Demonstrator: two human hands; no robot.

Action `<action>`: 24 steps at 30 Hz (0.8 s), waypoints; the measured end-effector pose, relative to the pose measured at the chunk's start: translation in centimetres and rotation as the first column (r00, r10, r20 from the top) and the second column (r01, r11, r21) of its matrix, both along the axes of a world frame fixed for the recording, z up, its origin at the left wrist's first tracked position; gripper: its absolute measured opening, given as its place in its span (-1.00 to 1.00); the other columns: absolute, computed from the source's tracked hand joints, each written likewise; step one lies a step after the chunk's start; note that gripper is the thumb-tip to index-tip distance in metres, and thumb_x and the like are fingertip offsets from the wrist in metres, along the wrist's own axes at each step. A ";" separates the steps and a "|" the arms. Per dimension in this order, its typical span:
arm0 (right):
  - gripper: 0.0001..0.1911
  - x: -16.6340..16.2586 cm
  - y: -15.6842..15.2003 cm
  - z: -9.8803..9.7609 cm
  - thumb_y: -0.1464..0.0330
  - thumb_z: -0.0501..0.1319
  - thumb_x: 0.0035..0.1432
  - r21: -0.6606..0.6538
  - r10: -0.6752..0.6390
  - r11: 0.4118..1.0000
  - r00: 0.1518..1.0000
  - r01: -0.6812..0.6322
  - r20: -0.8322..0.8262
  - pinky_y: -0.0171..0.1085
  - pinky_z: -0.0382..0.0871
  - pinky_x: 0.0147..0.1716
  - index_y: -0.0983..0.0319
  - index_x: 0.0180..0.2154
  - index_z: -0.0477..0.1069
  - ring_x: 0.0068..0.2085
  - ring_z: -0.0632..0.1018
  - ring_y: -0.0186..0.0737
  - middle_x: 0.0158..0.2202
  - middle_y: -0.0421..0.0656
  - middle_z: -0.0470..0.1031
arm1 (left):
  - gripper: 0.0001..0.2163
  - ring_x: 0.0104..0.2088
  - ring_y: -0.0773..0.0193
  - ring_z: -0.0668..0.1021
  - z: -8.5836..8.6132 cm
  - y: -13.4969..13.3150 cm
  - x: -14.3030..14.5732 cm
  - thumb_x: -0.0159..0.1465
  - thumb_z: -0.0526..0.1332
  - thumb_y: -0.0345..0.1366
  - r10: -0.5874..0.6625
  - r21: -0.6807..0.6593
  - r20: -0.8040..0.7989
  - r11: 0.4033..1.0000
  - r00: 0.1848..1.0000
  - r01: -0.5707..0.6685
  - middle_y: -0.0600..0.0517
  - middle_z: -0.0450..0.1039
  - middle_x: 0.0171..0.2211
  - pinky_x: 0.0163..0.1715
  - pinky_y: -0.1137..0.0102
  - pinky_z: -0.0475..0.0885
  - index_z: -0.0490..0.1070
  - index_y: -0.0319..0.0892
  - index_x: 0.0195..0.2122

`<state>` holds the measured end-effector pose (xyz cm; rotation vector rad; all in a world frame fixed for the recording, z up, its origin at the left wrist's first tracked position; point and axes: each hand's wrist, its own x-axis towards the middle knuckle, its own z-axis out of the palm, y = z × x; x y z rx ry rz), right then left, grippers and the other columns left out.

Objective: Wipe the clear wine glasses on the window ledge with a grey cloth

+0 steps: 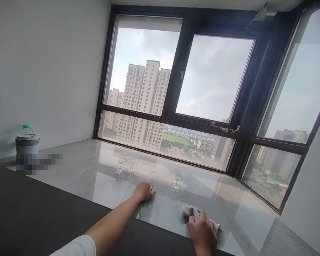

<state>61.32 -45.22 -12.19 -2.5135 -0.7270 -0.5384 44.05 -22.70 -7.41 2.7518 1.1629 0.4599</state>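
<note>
My left hand [144, 191] is closed around the lower part of a clear stemmed glass [154, 174], which stands upright near the front edge of the glossy grey sill. The rim shows above my fingers; the base is partly hidden. To the right, my right hand [203, 229] grips a crumpled light grey cloth [190, 211] against the sill. Between the hands and farther back are two more stemmed glasses [179, 174], one partly behind the other. A group of several similar glasses [121, 163] stands behind and left of my left hand.
At the far left, by the wall, stand a white and blue bucket-like container [27, 144] and a clear bottle with a green cap [26, 127]. Dark-framed windows [170, 122] rise along the back of the sill [77, 167]. A dark surface [42, 213] lies in front.
</note>
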 end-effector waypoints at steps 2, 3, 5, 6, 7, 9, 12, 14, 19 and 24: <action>-0.60 0.1 0.1 -0.2 0.24 0.05 0.18 0.000 -0.005 1.000 1.000 0.005 0.007 -0.14 0.30 -0.12 0.24 0.00 0.37 -0.06 0.50 0.00 -0.06 0.00 0.53 | -0.67 -0.12 0.02 0.59 0.0 0.0 0.0 0.24 0.06 -0.09 0.004 -0.001 -0.003 1.000 1.000 -0.004 -0.13 0.59 -0.22 -0.16 0.27 0.41 0.54 -0.12 -0.17; -0.61 0.1 0.1 -0.2 0.25 0.05 0.18 0.002 -0.008 1.000 1.000 0.008 0.010 -0.14 0.30 -0.11 0.24 0.00 0.37 -0.05 0.50 0.00 -0.05 0.00 0.53 | -0.67 -0.12 0.02 0.58 0.0 0.0 0.0 0.24 0.07 -0.09 0.006 0.000 -0.004 1.000 1.000 -0.006 -0.13 0.59 -0.22 -0.16 0.27 0.41 0.54 -0.12 -0.16; -0.61 0.1 0.1 -0.2 0.25 0.05 0.18 0.004 -0.009 1.000 1.000 0.009 0.011 -0.14 0.29 -0.10 0.24 0.01 0.36 -0.04 0.49 0.01 -0.04 0.00 0.53 | -0.67 -0.11 0.02 0.58 0.0 0.0 0.0 0.24 0.07 -0.09 0.007 0.003 0.000 1.000 1.000 -0.007 -0.14 0.59 -0.21 -0.15 0.27 0.40 0.54 -0.12 -0.16; -0.61 0.1 0.1 -0.2 0.25 0.06 0.18 0.004 -0.006 1.000 1.000 0.006 0.010 -0.14 0.29 -0.10 0.25 0.01 0.36 -0.04 0.49 0.01 -0.04 0.00 0.53 | -0.66 -0.11 0.02 0.58 0.0 0.0 0.0 0.24 0.07 -0.08 0.007 0.003 0.002 1.000 1.000 -0.007 -0.14 0.59 -0.20 -0.15 0.27 0.40 0.54 -0.12 -0.16; -0.61 0.1 0.1 -0.2 0.25 0.05 0.18 0.004 -0.003 1.000 1.000 0.003 0.006 -0.14 0.29 -0.10 0.25 0.01 0.35 -0.04 0.49 0.01 -0.04 0.00 0.53 | -0.66 -0.12 0.02 0.58 -0.1 0.0 0.0 0.24 0.07 -0.08 0.005 0.003 0.005 1.000 1.000 -0.005 -0.14 0.59 -0.20 -0.15 0.27 0.41 0.54 -0.12 -0.16; -0.60 0.0 0.1 0.0 0.24 0.05 0.19 0.000 0.005 1.000 1.000 -0.005 -0.009 -0.13 0.29 -0.10 0.26 0.01 0.35 -0.04 0.49 0.02 -0.03 -0.01 0.52 | -0.66 -0.12 0.02 0.58 -0.1 0.1 0.0 0.24 0.06 -0.08 -0.001 -0.001 0.009 1.000 1.000 0.001 -0.13 0.59 -0.21 -0.15 0.26 0.40 0.54 -0.11 -0.16; -0.60 -0.1 0.0 0.2 0.24 0.04 0.19 0.002 0.011 1.000 0.999 -0.010 -0.032 -0.12 0.29 -0.11 0.25 0.02 0.35 -0.04 0.48 0.02 -0.02 -0.02 0.52 | -0.66 -0.12 0.02 0.58 -0.1 0.0 0.0 0.24 0.06 -0.08 -0.009 -0.007 0.006 1.000 1.000 0.009 -0.13 0.59 -0.20 -0.14 0.26 0.40 0.53 -0.11 -0.15; -0.60 -0.2 -0.1 0.3 0.24 0.04 0.18 0.007 0.009 1.000 0.999 -0.009 -0.034 -0.12 0.29 -0.11 0.25 0.02 0.35 -0.04 0.47 0.02 -0.01 -0.03 0.52 | -0.66 -0.11 0.03 0.58 0.0 0.0 0.0 0.24 0.06 -0.08 -0.001 -0.009 0.003 1.000 1.000 0.001 -0.13 0.59 -0.20 -0.13 0.26 0.39 0.53 -0.11 -0.16; -0.60 -0.2 0.0 0.3 0.25 0.05 0.17 0.019 0.005 1.000 0.999 -0.005 -0.035 -0.11 0.29 -0.11 0.24 0.01 0.36 -0.04 0.48 0.03 -0.03 -0.02 0.52 | -0.66 -0.11 0.03 0.57 -0.1 0.0 0.1 0.23 0.06 -0.08 0.009 -0.008 0.001 1.000 1.000 -0.009 -0.13 0.59 -0.20 -0.13 0.26 0.39 0.53 -0.12 -0.17; -0.61 0.0 0.0 0.1 0.24 0.05 0.18 0.016 0.002 1.000 1.000 -0.002 -0.005 -0.13 0.29 -0.11 0.24 0.00 0.36 -0.05 0.48 0.01 -0.07 -0.02 0.53 | -0.65 -0.11 0.02 0.57 -0.4 0.2 0.2 0.23 0.06 -0.08 0.001 -0.010 0.019 1.000 1.000 -0.001 -0.14 0.59 -0.21 -0.12 0.26 0.39 0.54 -0.12 -0.16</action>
